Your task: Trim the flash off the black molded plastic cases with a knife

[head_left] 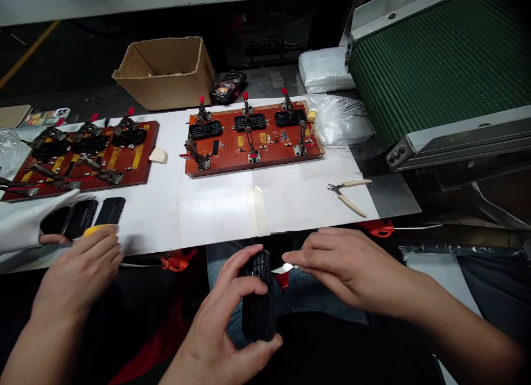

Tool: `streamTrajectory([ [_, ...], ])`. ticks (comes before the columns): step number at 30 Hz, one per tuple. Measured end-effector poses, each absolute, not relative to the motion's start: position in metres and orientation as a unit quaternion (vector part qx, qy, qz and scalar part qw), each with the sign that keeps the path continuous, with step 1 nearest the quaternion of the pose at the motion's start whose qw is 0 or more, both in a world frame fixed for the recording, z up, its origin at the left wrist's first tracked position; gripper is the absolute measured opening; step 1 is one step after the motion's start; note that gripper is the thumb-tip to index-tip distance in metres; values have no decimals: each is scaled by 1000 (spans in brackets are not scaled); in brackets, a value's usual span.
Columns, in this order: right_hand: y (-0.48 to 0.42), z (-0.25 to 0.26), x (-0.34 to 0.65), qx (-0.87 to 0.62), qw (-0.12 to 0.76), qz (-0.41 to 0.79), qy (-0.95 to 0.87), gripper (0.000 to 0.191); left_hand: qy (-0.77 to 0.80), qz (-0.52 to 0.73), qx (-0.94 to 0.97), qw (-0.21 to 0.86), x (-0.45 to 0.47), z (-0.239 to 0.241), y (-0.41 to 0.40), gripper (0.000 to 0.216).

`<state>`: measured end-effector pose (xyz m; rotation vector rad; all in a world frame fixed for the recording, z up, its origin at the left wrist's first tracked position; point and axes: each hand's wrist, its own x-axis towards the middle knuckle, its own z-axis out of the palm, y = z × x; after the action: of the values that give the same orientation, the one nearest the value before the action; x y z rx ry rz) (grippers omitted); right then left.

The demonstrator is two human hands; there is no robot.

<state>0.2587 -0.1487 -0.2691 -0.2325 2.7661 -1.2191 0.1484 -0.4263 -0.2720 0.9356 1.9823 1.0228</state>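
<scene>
My left hand [226,318] is over my lap below the table edge, its fingers wrapped round a black ribbed plastic part [258,296] held upright. My right hand [340,263] is just to the right of that part. Its fingers are pressed together, with the tips at the part's top, where something small and shiny [287,268] glints; I cannot make out what it is. On the white table sheet [215,208] ahead lies a red clamp board [253,139] with three black parts clamped along its far side.
Another person's bare hand [78,274] with a yellow item [97,230] and a white-gloved hand [29,224] are at the left, by black parts [95,212] and a second clamp board [83,152]. Cutters [348,194], a cardboard box [166,69] and a green conveyor [440,64] are also nearby.
</scene>
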Motion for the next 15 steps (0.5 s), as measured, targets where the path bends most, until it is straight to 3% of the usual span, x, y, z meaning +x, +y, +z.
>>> streamTrajectory([
  [4,-143,-270,256,-112,45,-381,917,40,707,431,332,451,139,-275,-430,50],
  [8,-142,-273,248,-67,-33,-384,920,40,600,437,364,563,129,-283,-431,39],
  [11,-144,-272,247,-28,-69,-438,896,33,599,493,348,527,133,-289,-434,48],
  [15,-151,-266,255,-28,-17,-506,862,35,689,518,312,399,142,-289,-437,51],
])
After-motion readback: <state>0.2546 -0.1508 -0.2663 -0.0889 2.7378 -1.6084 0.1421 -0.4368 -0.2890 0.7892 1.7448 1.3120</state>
